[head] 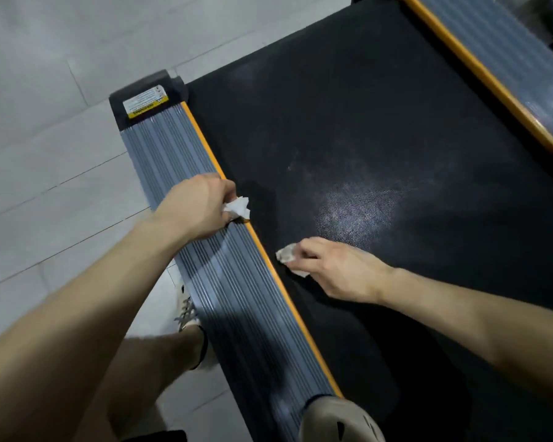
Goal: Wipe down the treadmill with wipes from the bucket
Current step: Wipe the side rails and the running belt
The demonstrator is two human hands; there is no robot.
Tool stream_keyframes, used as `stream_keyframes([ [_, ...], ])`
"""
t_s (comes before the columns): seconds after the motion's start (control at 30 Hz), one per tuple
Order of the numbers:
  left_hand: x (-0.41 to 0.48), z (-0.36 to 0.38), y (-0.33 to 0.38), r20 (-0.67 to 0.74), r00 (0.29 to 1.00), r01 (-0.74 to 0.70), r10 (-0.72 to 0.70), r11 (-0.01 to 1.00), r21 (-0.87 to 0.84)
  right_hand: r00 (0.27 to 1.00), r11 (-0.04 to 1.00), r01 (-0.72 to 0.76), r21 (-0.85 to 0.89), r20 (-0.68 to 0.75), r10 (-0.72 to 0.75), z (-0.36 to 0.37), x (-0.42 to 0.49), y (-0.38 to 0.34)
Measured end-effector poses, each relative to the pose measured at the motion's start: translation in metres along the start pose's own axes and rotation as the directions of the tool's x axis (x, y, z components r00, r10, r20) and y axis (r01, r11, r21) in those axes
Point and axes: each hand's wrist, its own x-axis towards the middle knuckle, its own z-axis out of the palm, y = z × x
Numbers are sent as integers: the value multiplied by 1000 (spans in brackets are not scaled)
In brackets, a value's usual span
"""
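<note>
The treadmill fills the view: a black belt (364, 138) with a pale dusty patch, flanked by a grey ribbed left side rail (173, 148) edged in orange. My left hand (195, 208) grips a crumpled white wipe (238, 208) on that rail, right at its orange edge. My right hand (336, 269) holds a second, greyer wipe (286, 254) against the belt just beside the orange strip. The bucket is out of view.
The grey right side rail (492, 52) with its orange edge runs along the top right. Pale floor tiles (45, 122) lie to the left. My left shoe (187, 309) stands on the floor by the rail; my right shoe (339, 419) rests on the rail's near end.
</note>
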Motion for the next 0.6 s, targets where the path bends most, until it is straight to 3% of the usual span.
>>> stream_keyframes([
  [0.1,-1,3,0,-3,1000,-12,12,1000,-5,999,993,41,-113,-16,-43,-20,42,44],
  [0.17,0,0,-2,6,1000,-5,5,1000,-23,967,969,-215,-123,-165,194,-37,86,92],
  [0.23,2,-4,-6,12,1000,21,-21,999,-28,792,828,-560,-15,-304,530,-57,119,138],
  [0.27,3,-6,-8,9,999,35,-34,999,-27,699,748,-662,52,-318,641,-65,131,147],
  [0.3,5,-7,-9,8,999,43,-43,999,-27,663,709,-703,59,-305,684,-69,139,145],
  [0.33,7,-8,-8,7,999,42,-42,999,-32,685,720,-694,31,-281,672,-70,142,133],
  [0.4,12,-9,-5,1,999,33,-33,999,-35,828,846,-533,-31,-222,514,-61,127,91],
  [0.47,15,-8,-4,-23,999,37,-38,999,-29,969,972,-235,-2,-79,234,-35,90,44],
  [0.53,16,-4,-4,-55,997,53,-55,998,-28,998,999,41,24,55,-42,-15,58,20],
  [0.6,16,0,-6,-73,995,68,-71,997,-34,984,985,168,-41,60,-165,-18,60,41],
])
